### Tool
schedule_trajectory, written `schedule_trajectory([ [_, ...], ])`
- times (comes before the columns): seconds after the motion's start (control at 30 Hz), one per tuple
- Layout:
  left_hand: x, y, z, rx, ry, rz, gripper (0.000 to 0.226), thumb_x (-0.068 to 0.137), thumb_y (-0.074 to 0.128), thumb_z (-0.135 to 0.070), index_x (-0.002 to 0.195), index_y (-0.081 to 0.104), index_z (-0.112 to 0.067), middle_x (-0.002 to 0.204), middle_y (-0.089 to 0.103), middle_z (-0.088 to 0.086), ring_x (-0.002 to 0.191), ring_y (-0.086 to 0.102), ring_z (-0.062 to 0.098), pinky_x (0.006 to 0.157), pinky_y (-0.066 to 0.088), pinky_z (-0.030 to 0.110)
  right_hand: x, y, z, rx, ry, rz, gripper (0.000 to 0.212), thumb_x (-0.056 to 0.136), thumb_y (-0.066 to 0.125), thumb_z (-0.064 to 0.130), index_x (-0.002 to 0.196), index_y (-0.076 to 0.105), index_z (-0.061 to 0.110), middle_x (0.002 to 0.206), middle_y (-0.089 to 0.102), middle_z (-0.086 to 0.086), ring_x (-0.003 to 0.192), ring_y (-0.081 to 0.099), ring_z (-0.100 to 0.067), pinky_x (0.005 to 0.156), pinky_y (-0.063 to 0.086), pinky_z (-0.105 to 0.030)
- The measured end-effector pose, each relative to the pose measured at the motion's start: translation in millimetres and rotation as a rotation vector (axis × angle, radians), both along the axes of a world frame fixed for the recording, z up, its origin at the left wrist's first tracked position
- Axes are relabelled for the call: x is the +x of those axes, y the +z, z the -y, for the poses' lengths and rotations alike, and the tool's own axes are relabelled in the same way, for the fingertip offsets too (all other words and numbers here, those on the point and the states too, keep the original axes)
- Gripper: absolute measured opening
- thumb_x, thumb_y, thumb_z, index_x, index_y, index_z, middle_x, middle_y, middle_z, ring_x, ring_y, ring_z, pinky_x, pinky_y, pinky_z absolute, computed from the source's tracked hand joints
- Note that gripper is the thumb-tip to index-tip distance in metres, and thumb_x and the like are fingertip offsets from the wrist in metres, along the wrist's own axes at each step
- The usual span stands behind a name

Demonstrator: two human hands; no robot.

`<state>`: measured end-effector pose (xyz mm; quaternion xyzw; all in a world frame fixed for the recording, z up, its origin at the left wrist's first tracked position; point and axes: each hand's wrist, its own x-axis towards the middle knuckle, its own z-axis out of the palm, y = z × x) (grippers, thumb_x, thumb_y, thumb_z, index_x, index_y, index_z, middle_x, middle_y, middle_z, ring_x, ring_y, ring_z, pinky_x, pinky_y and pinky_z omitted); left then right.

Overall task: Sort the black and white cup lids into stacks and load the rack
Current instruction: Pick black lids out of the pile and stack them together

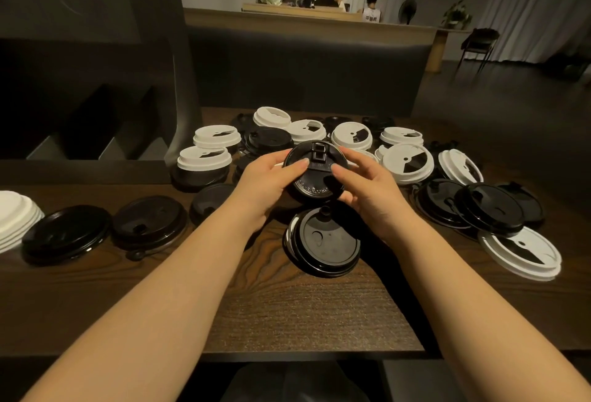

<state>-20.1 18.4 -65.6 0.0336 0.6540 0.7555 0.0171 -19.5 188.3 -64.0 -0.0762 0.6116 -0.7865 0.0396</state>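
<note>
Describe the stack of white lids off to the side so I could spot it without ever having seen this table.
Start at the wooden table and follow its near part to the far left edge of the view. There a stack of white lids sits, partly cut off, beside a flat black lid. Unlike the scattered white lids farther back, these are nested neatly together.

Dim, warm light over the bench [303,305], and the far room glows brighter and cooler where pale curtains [511,1] catch it. The white lids [407,163] stand out cleanly; the black lids [65,233] carry small soft highlights on their rims and otherwise sink into the dark wood. Left wall nearly black, detail lost. Wide-angle bending is plain: forearms swell toward the bottom corners, bench edges curve. Distant seated people [372,5] look soft and slightly grainy.
</note>
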Motion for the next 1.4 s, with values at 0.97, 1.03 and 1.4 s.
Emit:
schedule_trajectory([
  [0.97, 11.8, 17.6, -4.4, -0.043, 0.195, -0.178, 0.013, 0.093, 0.061, -0.016, 0.093, 0.068, -0.027, 0.088, 0.073, -0.009, 0.086, 0.07, 0.004, 0.075, 0.055, 0.02, 1.3, 5.6, -0.2, 0.008, 0.1, -0.033, 0.06, 0.08, 0.066, 0.02, 0.137, 0.049, 0.016, 0.127, 0.061, -0.012, 0.109, 0.065, -0.021, 0.088, 0.054, -0.032],
  [1.03, 9.7, 27.9, 1.3, 0.021, 0.242, -0.091, 0.01, 0.093, 0.061, -0.02, 0.088, 0.069, -0.025, 0.088, 0.074, -0.004, 0.087, 0.07, 0.01, 0.079, 0.056, 0.026, 3.6, 13.1, 5.2, 0.051, 0.125, -0.035, 0.062, 0.075, 0.071, 0.022, 0.134, 0.05, 0.022, 0.124, 0.062, -0.013, 0.101, 0.068, -0.022, 0.08, 0.055, -0.028],
  [1.4, 47.5, 44.6, 115.4, -0.256, 0.439, 0.16, 0.028, 0.084, 0.069, -0.038, 0.103, 0.066, -0.019, 0.102, 0.068, 0.004, 0.094, 0.065, 0.019, 0.065, 0.054, 0.029, 15.2, 48.7, 124.5, 0.175, 0.183, 0.08, 0.018, 0.091, 0.046, -0.001, 0.098, 0.062, 0.003, 0.078, 0.057, -0.01, 0.064, 0.052, -0.009, 0.051, 0.039, -0.018],
])
